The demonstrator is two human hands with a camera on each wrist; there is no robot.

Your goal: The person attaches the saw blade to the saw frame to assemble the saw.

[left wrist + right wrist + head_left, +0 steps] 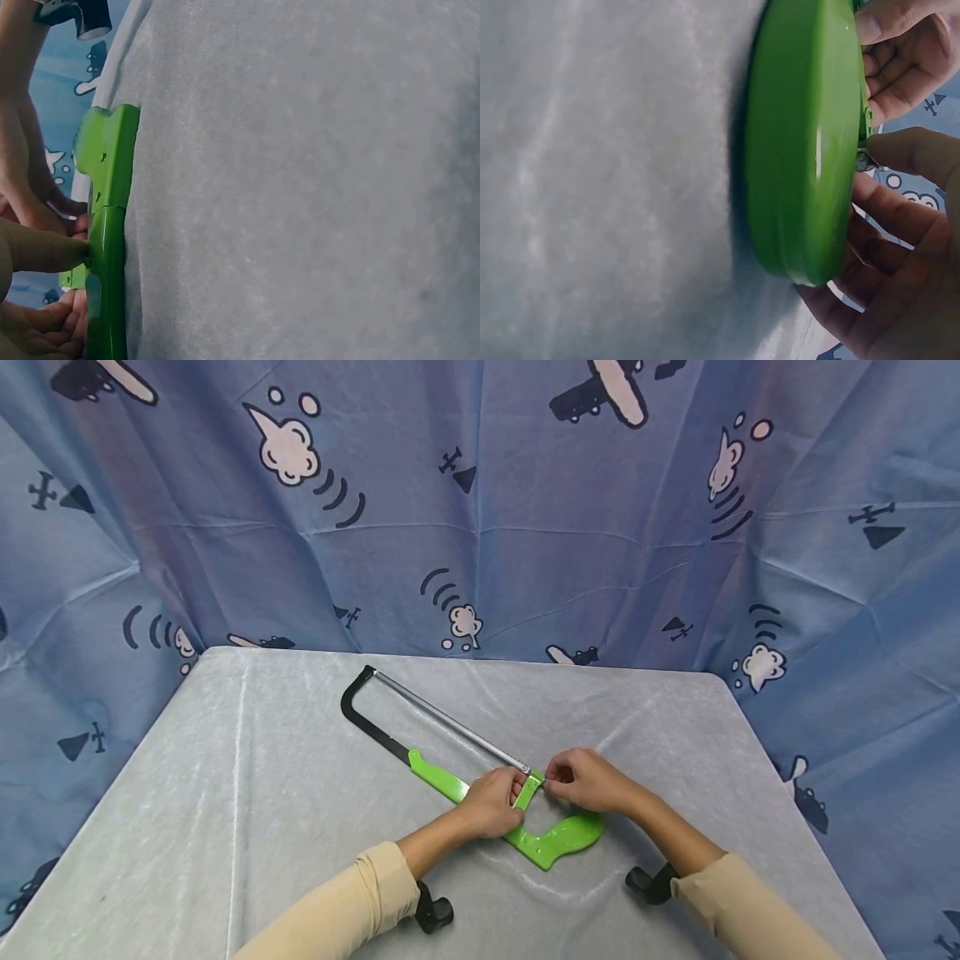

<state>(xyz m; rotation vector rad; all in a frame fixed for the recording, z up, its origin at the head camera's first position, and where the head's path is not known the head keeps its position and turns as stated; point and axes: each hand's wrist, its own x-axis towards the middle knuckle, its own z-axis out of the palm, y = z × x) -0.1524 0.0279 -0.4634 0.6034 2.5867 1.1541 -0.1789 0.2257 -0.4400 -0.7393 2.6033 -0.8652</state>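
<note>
A hacksaw (437, 774) lies on the table, its green handle toward the person and its black curved frame (369, 727) pointing to the far left. The silver blade (450, 721) runs along its far side. My left hand (491, 803) grips the green upright bar of the handle, thumb on the near side. At the blade's handle end, the right hand (588, 779) pinches a small metal wing nut (865, 160) between thumb and finger. The green handle (795, 150) partly hides the fingers in the right wrist view.
A pale grey cloth (300, 868) covers the table. Behind it hangs a blue curtain (480, 527) printed with planes and clouds. Black camera mounts (433, 910) are strapped at both wrists, just above the cloth.
</note>
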